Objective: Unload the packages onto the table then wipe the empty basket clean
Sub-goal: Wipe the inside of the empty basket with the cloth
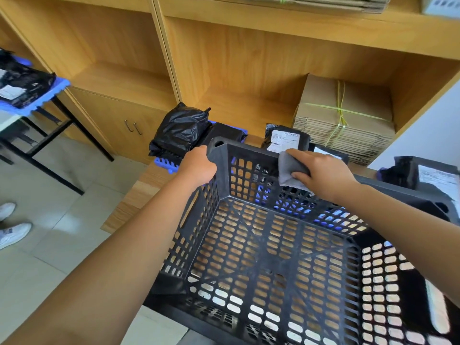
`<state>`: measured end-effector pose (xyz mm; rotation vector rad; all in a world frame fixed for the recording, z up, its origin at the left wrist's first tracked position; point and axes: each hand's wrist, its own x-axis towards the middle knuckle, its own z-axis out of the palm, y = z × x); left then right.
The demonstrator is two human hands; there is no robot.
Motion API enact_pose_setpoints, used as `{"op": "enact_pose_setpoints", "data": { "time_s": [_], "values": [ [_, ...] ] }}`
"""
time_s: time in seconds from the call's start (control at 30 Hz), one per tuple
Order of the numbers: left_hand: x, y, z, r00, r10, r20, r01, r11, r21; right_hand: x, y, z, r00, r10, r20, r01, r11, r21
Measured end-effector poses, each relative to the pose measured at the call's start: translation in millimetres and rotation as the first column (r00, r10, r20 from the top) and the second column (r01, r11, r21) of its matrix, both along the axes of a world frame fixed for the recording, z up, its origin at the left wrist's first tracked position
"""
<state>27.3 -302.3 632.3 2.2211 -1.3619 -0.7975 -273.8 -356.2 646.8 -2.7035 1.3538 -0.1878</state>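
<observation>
A black plastic lattice basket [273,257] stands empty on the wooden table [144,185], tilted toward me. My left hand [199,165] grips its far left corner rim. My right hand [321,175] holds a grey cloth [288,168] and presses it against the far rim of the basket. Black packages lie beyond the basket: a bulging one [179,128] on a blue tray [166,164], one with a white label [286,139], and another [423,175] at the right.
A bundle of flat cardboard [348,115] tied with green string sits in the wooden shelf unit [224,58]. At the left stands a side table [37,115] with a blue tray of black packages. A person's white shoes [12,230] are on the tiled floor.
</observation>
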Motion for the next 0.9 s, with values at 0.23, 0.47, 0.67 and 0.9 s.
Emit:
{"op": "enact_pose_setpoints", "data": {
  "time_s": [0.23, 0.47, 0.67, 0.9],
  "values": [
    [-0.9, -0.5, 0.2, 1.000, -0.007, 0.022, 0.007, 1.000, -0.010, 35.9, -4.3, -7.5, 0.996, -0.093, -0.007, 0.091, 0.990, -0.108],
    [-2.8, 1.7, 1.9, 1.000, -0.009, 0.029, 0.009, 1.000, -0.012, 99.4, -1.2, -9.0, 0.996, -0.075, 0.056, 0.083, 0.984, -0.160],
    [-6.2, 3.1, 8.7, 0.996, -0.042, 0.076, 0.043, 0.999, -0.014, 152.8, -6.8, -10.2, 0.993, -0.097, 0.074, 0.107, 0.985, -0.133],
    [-6.6, 8.9, 14.9, 0.999, -0.043, 0.006, 0.043, 0.999, 0.003, 150.8, -5.7, -1.4, 0.982, -0.118, 0.145, 0.124, 0.992, -0.030]
  ]
}}
